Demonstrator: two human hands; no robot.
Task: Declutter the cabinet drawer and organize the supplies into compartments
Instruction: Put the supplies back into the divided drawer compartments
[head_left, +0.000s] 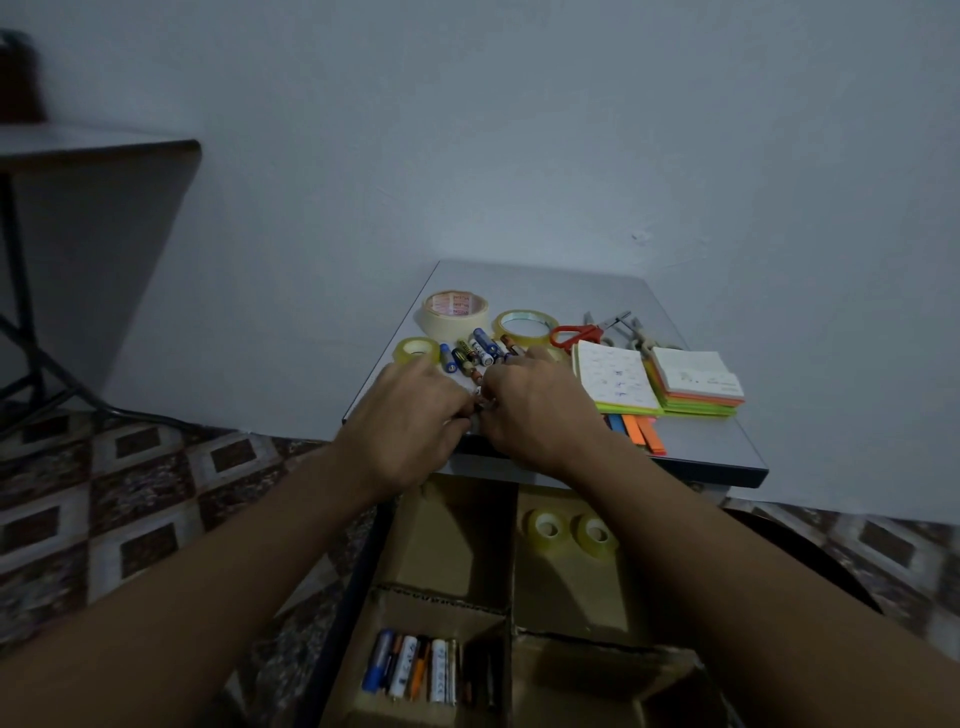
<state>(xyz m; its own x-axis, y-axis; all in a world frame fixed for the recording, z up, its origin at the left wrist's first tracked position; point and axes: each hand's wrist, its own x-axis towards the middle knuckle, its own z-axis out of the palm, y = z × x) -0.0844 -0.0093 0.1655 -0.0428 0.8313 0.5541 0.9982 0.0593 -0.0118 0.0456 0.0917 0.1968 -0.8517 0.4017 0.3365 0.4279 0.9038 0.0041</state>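
Left hand (410, 415), right hand (535, 410) palms-down, curled fingers meeting, gripping batteries (483, 356).

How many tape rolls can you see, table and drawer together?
5. On the grey table: a cream masking tape roll, a wide clear tape ring, a small yellowish roll. In the cardboard drawer's far right compartment: two clear rolls. The left hand and right hand may hide more.

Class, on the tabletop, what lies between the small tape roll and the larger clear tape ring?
Loose batteries lie between the small tape roll and the larger clear tape ring, per the head view.
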